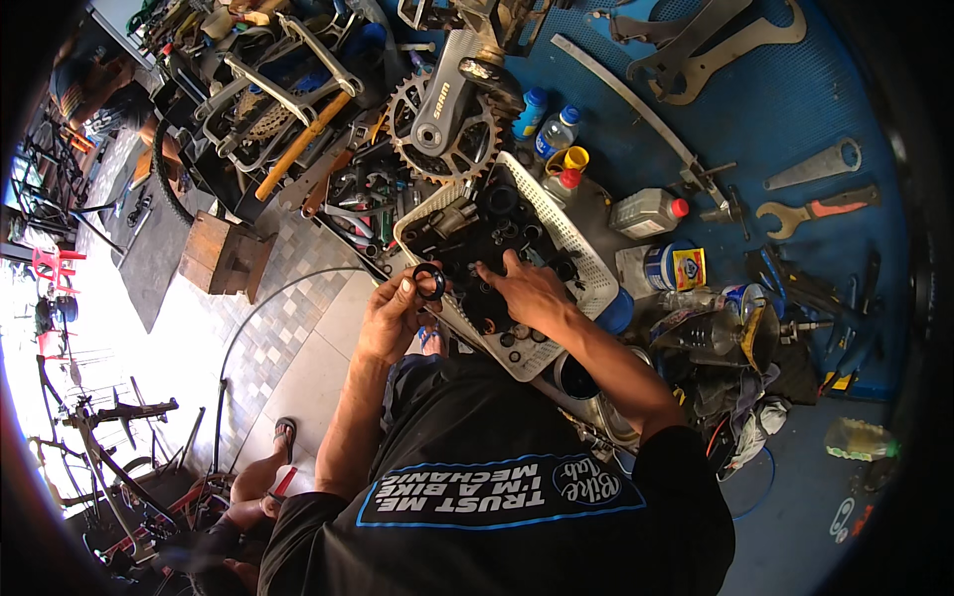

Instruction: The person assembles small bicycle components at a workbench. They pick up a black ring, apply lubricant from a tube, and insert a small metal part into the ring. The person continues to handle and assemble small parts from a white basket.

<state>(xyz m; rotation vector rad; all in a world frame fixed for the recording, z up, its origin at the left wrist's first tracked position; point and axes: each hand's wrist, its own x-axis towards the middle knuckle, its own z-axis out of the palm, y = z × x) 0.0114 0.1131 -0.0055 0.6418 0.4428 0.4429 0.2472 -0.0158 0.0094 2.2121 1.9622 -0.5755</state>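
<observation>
My left hand (389, 312) pinches a black ring (430, 282) between thumb and fingers, holding it at the near left edge of a cream plastic basket (561, 217). Inside the basket lie many dark rings, spacers and small metal parts. My right hand (530, 294) reaches over these from the right, its fingers apart and pointing down among the parts. One finger touches or nearly touches a small piece; whether it presses on it is too small to tell. The palm side of this hand is hidden.
Beyond the basket stands a bike crank with a toothed chainring (484, 149). Bottles, among them a grey one with a red cap (646, 214), crowd the right side. Wrenches (820, 209) hang on the blue board. Hand tools lie left of the basket. Another person's leg (266, 475) shows lower left.
</observation>
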